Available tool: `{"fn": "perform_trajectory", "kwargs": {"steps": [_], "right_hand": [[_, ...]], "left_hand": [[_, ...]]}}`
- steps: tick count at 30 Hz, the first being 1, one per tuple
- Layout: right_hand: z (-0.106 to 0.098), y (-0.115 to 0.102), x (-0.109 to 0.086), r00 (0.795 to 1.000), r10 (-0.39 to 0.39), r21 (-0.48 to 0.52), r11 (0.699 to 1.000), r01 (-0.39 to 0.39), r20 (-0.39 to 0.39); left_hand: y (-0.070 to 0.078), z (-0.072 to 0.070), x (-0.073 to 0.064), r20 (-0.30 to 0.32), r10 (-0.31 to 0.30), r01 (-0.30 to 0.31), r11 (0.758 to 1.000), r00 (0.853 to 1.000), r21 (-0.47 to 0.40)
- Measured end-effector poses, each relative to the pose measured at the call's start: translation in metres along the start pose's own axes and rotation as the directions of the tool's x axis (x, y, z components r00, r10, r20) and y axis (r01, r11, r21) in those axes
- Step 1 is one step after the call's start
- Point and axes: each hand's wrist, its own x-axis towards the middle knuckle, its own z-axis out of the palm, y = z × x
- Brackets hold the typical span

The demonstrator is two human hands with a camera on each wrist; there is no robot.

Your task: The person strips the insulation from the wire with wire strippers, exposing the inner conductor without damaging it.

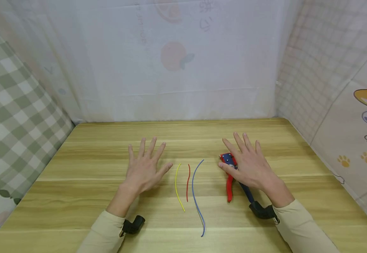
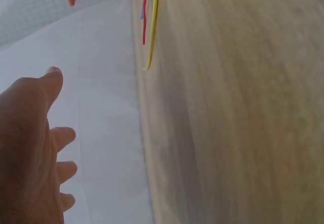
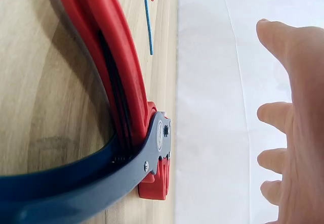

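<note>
My left hand (image 1: 143, 172) hovers palm down over the table with its fingers spread, holding nothing. To its right lie a yellow wire (image 1: 176, 186), a shorter red wire (image 1: 188, 183) and a longer, wavy blue wire (image 1: 194, 198), side by side. My right hand (image 1: 251, 167), fingers also spread, is above a red and dark blue wire stripper (image 1: 229, 182) and partly covers it in the head view. In the right wrist view the wire stripper (image 3: 159, 143) lies on the table with its handles apart, and a gap separates it from the hand.
The wood-grain table (image 1: 85, 161) ends at a pale curtain (image 1: 123, 80) at the back. A green checked cloth (image 1: 12, 84) hangs on the left and a printed cloth (image 1: 335, 116) on the right. Black wrist mounts (image 1: 134, 225) stick out from both sleeves.
</note>
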Motion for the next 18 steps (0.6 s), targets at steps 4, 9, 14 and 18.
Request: {"fn": "perform_trajectory", "kwargs": {"steps": [4, 9, 14, 18], "right_hand": [[-0.001, 0.000, 0.000, 1.000, 0.005, 0.010, 1.000, -0.006, 0.009], [-0.007, -0.004, -0.002, 1.000, 0.018, 0.021, 1.000, -0.018, 0.006], [-0.013, -0.013, -0.012, 0.994, 0.098, 0.018, 0.995, -0.098, -0.037], [-0.011, -0.022, -0.021, 0.979, 0.202, 0.026, 0.979, -0.202, 0.003]], "left_hand": [[0.001, 0.000, 0.000, 0.006, 0.007, -0.007, 1.000, 1.000, -0.002], [0.007, 0.002, 0.001, 0.036, 0.034, -0.034, 0.999, 0.999, -0.016], [0.025, 0.006, 0.004, 0.052, 0.083, -0.082, 0.997, 0.995, -0.014], [0.047, 0.012, 0.012, -0.008, 0.145, -0.145, 0.989, 0.989, -0.011]]}}
